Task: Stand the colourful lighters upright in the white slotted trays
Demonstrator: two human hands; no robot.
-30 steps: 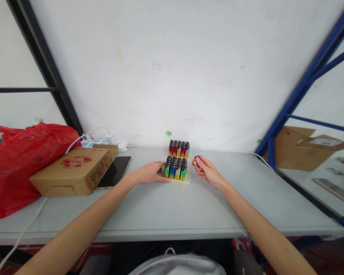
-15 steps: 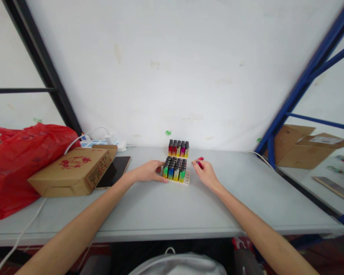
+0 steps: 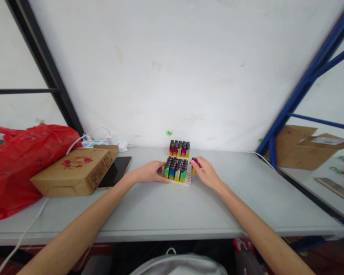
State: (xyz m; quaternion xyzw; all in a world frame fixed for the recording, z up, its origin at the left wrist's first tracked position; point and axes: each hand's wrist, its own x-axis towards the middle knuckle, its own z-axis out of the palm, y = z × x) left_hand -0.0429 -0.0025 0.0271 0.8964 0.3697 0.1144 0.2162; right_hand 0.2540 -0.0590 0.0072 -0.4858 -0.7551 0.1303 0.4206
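Observation:
A pale tray (image 3: 188, 181) stands on the table with several upright lighters (image 3: 176, 168) in it, black-topped, with green, blue, clear and yellow bodies. Bare round holes show along the tray's right side. My left hand (image 3: 151, 172) is against the tray's left side, thumb at the front corner and fingers curved along the edge, steadying it. Just right of the tray, my right hand (image 3: 205, 170) pinches a single purple and yellow lighter (image 3: 194, 168), held upright. Behind, a second group of lighters (image 3: 179, 149), red, clear, purple and yellow, stands near the wall.
To the left are a brown cardboard box (image 3: 71, 168), a dark phone-like slab (image 3: 117, 170), a red plastic bag (image 3: 31, 160) and a white power strip (image 3: 122, 146) with cables. A blue metal frame (image 3: 271, 147) and an open carton (image 3: 301, 149) are on the right.
My right hand has turned the purple lighter from tilted to upright and brought it down and left, close to the tray's right side. My left hand stays at the tray.

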